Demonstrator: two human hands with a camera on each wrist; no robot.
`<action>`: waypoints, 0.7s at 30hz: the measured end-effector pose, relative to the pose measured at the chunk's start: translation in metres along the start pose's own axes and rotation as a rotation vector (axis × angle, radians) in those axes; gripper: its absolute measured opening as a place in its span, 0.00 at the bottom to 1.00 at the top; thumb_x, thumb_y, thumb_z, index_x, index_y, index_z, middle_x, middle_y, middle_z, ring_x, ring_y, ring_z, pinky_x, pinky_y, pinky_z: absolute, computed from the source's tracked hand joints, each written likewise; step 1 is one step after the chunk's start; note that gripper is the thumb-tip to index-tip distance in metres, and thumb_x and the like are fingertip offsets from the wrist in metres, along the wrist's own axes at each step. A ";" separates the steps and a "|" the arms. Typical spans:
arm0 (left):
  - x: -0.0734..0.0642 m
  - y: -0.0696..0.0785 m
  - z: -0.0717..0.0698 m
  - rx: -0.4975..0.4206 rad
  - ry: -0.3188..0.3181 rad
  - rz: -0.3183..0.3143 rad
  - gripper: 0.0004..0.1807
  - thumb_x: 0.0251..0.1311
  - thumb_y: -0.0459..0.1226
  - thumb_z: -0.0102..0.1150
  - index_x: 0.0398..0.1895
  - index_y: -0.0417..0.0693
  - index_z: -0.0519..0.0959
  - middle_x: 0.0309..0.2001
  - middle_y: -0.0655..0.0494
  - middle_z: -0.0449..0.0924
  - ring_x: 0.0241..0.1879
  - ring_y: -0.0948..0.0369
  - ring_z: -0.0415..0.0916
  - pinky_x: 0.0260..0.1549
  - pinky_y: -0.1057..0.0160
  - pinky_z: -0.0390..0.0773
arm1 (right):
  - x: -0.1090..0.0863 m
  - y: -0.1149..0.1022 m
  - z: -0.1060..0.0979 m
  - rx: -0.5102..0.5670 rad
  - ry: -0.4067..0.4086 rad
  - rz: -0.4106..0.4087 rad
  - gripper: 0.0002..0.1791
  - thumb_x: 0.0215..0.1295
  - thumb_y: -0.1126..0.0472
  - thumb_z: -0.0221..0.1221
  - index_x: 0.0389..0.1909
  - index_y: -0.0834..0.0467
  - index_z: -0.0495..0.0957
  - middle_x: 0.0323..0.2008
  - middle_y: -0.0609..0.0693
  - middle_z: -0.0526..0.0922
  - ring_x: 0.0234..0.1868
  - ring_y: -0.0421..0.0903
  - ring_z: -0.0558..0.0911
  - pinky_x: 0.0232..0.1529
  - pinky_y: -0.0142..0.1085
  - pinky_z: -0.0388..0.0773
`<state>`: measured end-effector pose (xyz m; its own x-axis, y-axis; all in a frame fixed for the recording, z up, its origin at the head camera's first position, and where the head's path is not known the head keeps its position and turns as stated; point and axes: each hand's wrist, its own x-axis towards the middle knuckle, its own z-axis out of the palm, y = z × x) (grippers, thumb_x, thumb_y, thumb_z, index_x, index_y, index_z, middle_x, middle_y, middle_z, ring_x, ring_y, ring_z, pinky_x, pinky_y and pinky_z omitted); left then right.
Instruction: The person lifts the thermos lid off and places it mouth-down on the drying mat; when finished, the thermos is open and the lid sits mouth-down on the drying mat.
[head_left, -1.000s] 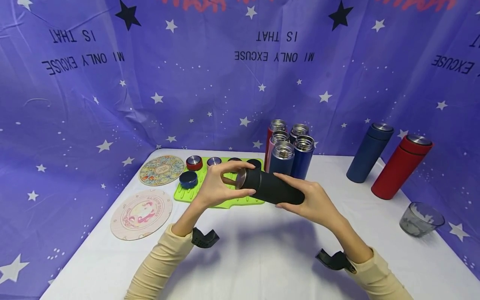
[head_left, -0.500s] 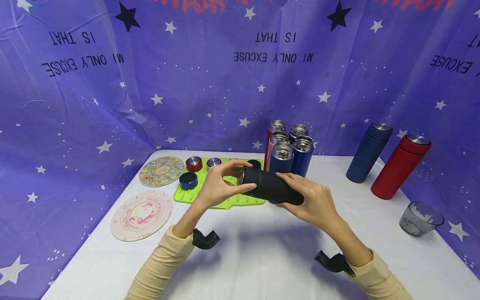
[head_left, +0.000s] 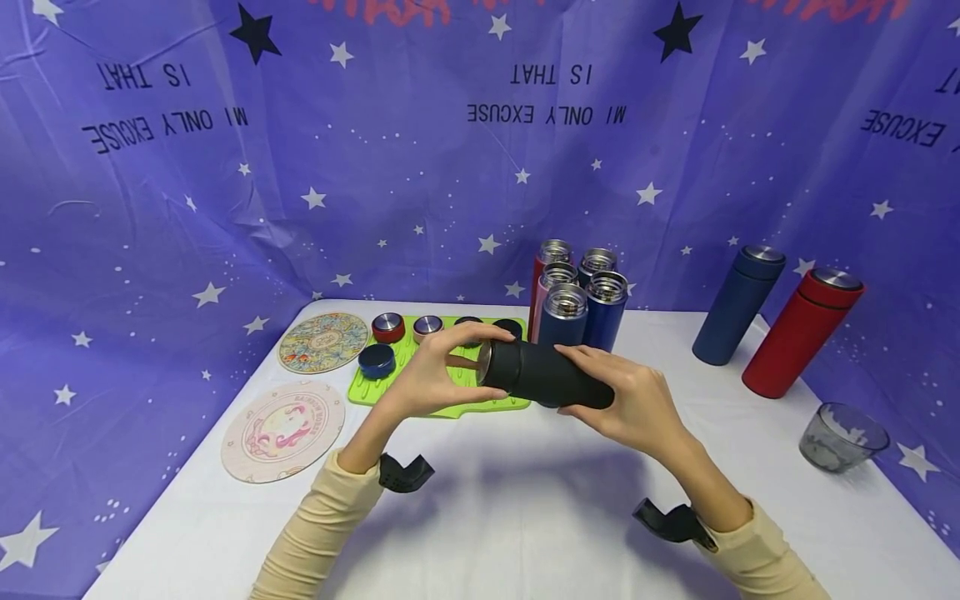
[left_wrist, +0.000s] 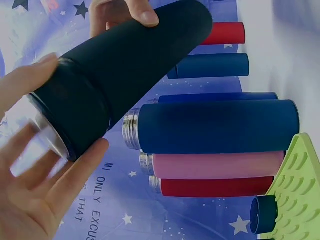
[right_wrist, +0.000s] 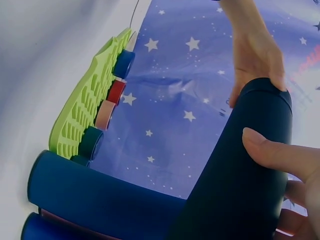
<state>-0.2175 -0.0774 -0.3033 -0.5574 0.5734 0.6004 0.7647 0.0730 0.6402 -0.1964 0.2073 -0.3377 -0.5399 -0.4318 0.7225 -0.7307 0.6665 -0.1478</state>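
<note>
A black thermos bottle (head_left: 562,375) is held tilted nearly sideways above the table, its lid (head_left: 504,367) with a silver top pointing left. My left hand (head_left: 423,375) pinches the lid between thumb and fingertips; in the left wrist view the other fingers (left_wrist: 75,170) spread around the rim. Around the bottle's lower body curls my right hand (head_left: 633,400), thumb on one side and fingers on the other. A seam shows between lid and body in the left wrist view. The right wrist view shows the bottle (right_wrist: 235,165) dark, with my left hand (right_wrist: 257,57) at its far end.
Several lidless bottles (head_left: 564,325) stand grouped behind the hands. A green mat (head_left: 487,407) carries several lids, including a red lid (head_left: 387,328) and a blue lid (head_left: 377,362). Two round coasters lie left. Rightward stand lidded blue (head_left: 738,308) and red (head_left: 802,333) bottles and a glass (head_left: 840,437).
My left fingers turn and shift slightly around the lid, and the silver top is more visible than half a second ago. The bottle stays nearly in place, moving slightly right. My right hand keeps its grip.
</note>
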 end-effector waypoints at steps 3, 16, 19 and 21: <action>0.001 0.009 0.001 0.001 0.034 -0.089 0.31 0.45 0.28 0.74 0.56 0.35 0.75 0.52 0.45 0.76 0.47 0.50 0.78 0.38 0.55 0.84 | 0.000 -0.001 0.000 -0.041 0.010 -0.015 0.42 0.38 0.49 0.77 0.61 0.48 0.76 0.51 0.51 0.83 0.50 0.53 0.82 0.40 0.50 0.82; 0.002 -0.013 0.002 0.055 -0.020 0.062 0.39 0.40 0.28 0.78 0.60 0.37 0.72 0.60 0.43 0.71 0.59 0.53 0.70 0.47 0.52 0.80 | 0.000 0.004 -0.006 -0.052 -0.005 0.014 0.42 0.37 0.48 0.78 0.60 0.47 0.77 0.50 0.53 0.83 0.49 0.54 0.83 0.39 0.51 0.82; 0.001 -0.028 0.002 0.054 -0.041 0.114 0.40 0.39 0.29 0.78 0.61 0.41 0.73 0.62 0.45 0.70 0.61 0.54 0.69 0.46 0.56 0.81 | 0.000 0.005 -0.008 -0.026 -0.014 0.024 0.43 0.35 0.48 0.78 0.60 0.46 0.78 0.50 0.52 0.83 0.50 0.54 0.83 0.41 0.51 0.82; 0.000 -0.032 0.002 0.054 -0.046 0.126 0.38 0.41 0.30 0.78 0.60 0.43 0.74 0.62 0.47 0.70 0.61 0.55 0.69 0.45 0.58 0.81 | 0.000 0.004 -0.008 -0.016 -0.021 0.025 0.43 0.35 0.48 0.78 0.60 0.45 0.78 0.51 0.52 0.83 0.50 0.53 0.82 0.42 0.51 0.81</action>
<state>-0.2414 -0.0776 -0.3248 -0.4415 0.6174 0.6511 0.8447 0.0413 0.5337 -0.1962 0.2152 -0.3329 -0.5668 -0.4273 0.7044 -0.7100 0.6871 -0.1545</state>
